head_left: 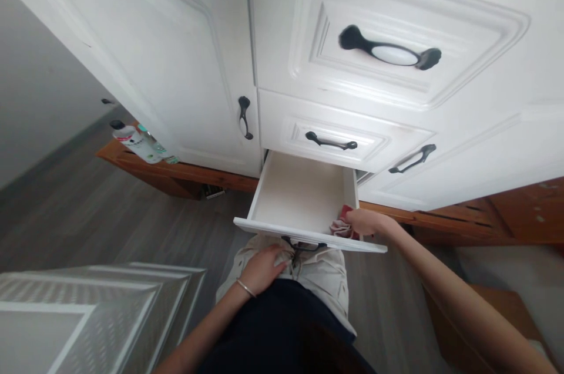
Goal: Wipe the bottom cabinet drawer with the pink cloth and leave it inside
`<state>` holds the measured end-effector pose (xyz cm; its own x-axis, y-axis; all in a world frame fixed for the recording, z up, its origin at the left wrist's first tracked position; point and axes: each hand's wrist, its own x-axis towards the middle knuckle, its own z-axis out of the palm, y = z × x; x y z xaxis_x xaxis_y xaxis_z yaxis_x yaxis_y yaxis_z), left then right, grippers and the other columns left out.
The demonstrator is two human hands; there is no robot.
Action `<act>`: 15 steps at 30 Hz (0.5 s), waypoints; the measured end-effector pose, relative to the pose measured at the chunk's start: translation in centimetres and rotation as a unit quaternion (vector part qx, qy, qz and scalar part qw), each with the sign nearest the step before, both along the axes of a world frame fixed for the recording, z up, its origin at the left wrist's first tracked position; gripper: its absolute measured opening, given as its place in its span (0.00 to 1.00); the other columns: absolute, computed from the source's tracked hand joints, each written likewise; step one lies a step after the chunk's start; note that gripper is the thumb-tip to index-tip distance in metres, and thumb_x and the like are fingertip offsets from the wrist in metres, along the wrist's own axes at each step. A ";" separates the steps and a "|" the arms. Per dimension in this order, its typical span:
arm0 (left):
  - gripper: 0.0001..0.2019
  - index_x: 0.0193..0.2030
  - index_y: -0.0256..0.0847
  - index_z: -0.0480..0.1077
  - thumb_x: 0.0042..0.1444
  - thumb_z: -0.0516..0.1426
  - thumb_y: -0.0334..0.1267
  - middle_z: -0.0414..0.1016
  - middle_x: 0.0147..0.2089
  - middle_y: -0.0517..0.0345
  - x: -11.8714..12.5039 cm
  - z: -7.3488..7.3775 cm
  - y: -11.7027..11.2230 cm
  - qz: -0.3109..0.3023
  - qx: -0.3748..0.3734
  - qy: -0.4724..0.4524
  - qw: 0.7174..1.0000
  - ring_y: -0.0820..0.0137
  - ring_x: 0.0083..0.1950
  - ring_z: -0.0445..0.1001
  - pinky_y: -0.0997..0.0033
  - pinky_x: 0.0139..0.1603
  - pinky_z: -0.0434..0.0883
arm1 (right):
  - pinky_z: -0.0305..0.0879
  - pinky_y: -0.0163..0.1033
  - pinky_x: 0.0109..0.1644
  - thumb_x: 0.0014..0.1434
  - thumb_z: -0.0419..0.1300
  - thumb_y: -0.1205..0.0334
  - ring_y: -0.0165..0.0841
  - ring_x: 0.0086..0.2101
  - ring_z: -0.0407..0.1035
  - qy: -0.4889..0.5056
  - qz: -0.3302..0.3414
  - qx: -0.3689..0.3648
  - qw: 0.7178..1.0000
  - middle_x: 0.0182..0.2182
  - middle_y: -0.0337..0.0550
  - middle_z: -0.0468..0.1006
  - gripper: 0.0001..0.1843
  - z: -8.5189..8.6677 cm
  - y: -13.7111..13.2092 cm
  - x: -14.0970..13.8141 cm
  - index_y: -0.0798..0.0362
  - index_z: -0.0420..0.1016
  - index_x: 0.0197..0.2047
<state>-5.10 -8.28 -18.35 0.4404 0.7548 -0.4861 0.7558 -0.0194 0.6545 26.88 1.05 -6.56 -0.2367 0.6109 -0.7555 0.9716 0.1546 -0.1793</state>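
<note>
A shallow white drawer (pixel 299 189) is pulled out of the cabinet toward my body. At its front right corner my right hand (pixel 363 222) is closed on a red and pale patterned cloth (pixel 341 228), which bunches against the drawer's front and side. My left hand (pixel 263 267), with a bracelet at the wrist, rests low in front of the drawer, by its dark handle (pixel 308 246) and over my light trousers (pixel 326 280). Its fingertips are partly hidden, so whether they grip anything does not show.
White cabinet doors (pixel 176 57) and two shut drawers with dark handles (pixel 390 54) rise above. Bottles (pixel 141 142) stand on a wooden ledge (pixel 117 154) at left. White panelled furniture (pixel 145 303) stands lower left; a brown box (pixel 506 309) sits lower right.
</note>
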 end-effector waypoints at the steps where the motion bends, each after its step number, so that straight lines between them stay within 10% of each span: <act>1: 0.23 0.61 0.46 0.74 0.65 0.53 0.52 0.74 0.65 0.54 0.1 1.3 0.1 0.012 -0.001 -0.039 0.999 0.61 0.66 0.71 0.65 0.69 0.65 | 0.70 0.40 0.40 0.48 0.55 0.78 0.40 0.34 0.78 0.038 -0.009 -0.012 0.999 0.30 0.53 0.83 0.12 1.0 0.2 0.9 0.58 0.79 0.28; 4: 0.19 0.51 0.51 0.79 0.65 0.52 0.54 0.83 0.50 0.59 1.0 4.1 1.2 0.042 0.008 -0.117 0.992 0.64 0.51 0.79 0.69 0.56 0.71 | 0.72 0.40 0.40 0.49 0.56 0.67 0.38 0.32 0.75 0.216 -0.157 0.013 0.964 0.31 0.48 0.83 0.11 3.0 -0.4 4.9 0.56 0.80 0.33; 6: 0.20 0.47 0.48 0.80 0.65 0.51 0.55 0.84 0.41 0.57 1.9 4.7 2.2 0.023 -0.003 -0.119 0.993 0.64 0.42 0.80 0.70 0.47 0.71 | 0.72 0.43 0.35 0.47 0.59 0.58 0.38 0.26 0.71 0.311 -0.344 0.107 0.880 0.25 0.47 0.78 0.11 2.6 -2.6 7.7 0.54 0.78 0.31; 10: 0.20 0.40 0.47 0.82 0.64 0.52 0.53 0.84 0.37 0.56 3.4 4.2 3.7 -0.029 0.001 -0.093 0.995 0.63 0.40 0.78 0.71 0.42 0.67 | 0.78 0.48 0.40 0.34 0.68 0.60 0.40 0.32 0.76 0.416 -0.629 0.365 0.546 0.32 0.44 0.79 0.19 -3.9 -9.2 11.5 0.50 0.74 0.34; 12: 0.21 0.40 0.48 0.82 0.65 0.50 0.54 0.83 0.33 0.57 3.8 3.8 4.2 -0.036 -0.009 -0.096 0.995 0.64 0.37 0.78 0.72 0.40 0.67 | 0.79 0.52 0.43 0.31 0.68 0.62 0.41 0.33 0.77 0.418 -0.691 0.401 0.433 0.32 0.40 0.78 0.23 -8.4 -12.1 12.2 0.47 0.72 0.36; 15: 0.23 0.43 0.46 0.82 0.65 0.49 0.56 0.80 0.29 0.58 4.0 3.3 4.8 -0.032 -0.031 -0.111 0.993 0.66 0.30 0.76 0.73 0.38 0.68 | 0.77 0.63 0.48 0.37 0.61 0.57 0.48 0.37 0.80 0.363 -0.706 0.388 0.469 0.34 0.41 0.79 0.19 -14.2 -15.1 12.0 0.44 0.69 0.37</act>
